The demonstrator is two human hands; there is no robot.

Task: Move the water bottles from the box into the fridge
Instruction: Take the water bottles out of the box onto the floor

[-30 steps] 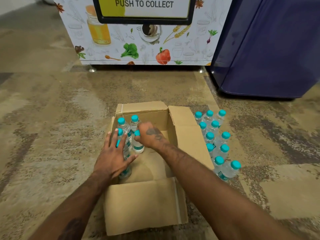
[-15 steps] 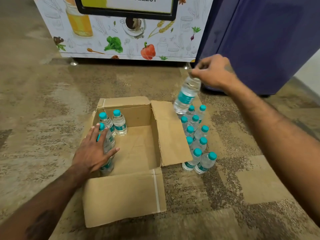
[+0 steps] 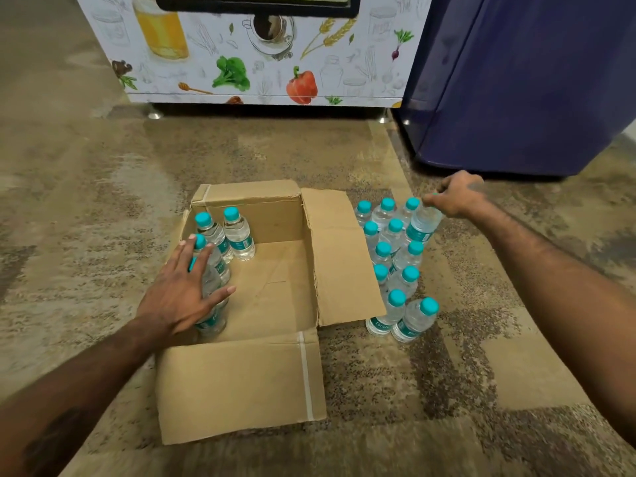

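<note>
A mottled brown floor (image 3: 103, 208) fills most of the frame. In the upper right stands the dark blue fridge (image 3: 533, 80), its near face closed. Beside it, along the top centre, is a white cabinet (image 3: 344, 46) printed with drawings of food.

In the centre of the frame sits an open cardboard box (image 3: 275, 290) with its flaps folded outward, one toward the bottom of the frame and one standing up on its right side. Much of its bottom shows bare.

Just right of that upright flap, about a dozen water bottles with teal caps (image 3: 395, 256) stand packed together on the floor, well short of the fridge.

Inside the box, against its left wall, at least four more bottles in the box (image 3: 237, 235) stand upright. Two are in the far left corner and the others lie partly under the left hand.

The left hand (image 3: 182, 297) lies flat on those nearer bottles, fingers straight and spread, thumb out to the right.

The right hand (image 3: 454, 196), at the right of centre, pinches the cap end of a held bottle (image 3: 422, 223) with curled fingers. That bottle leans slightly at the upper right corner of the floor group. Its base is hidden behind its neighbours, so whether it touches the floor cannot be told.
</note>
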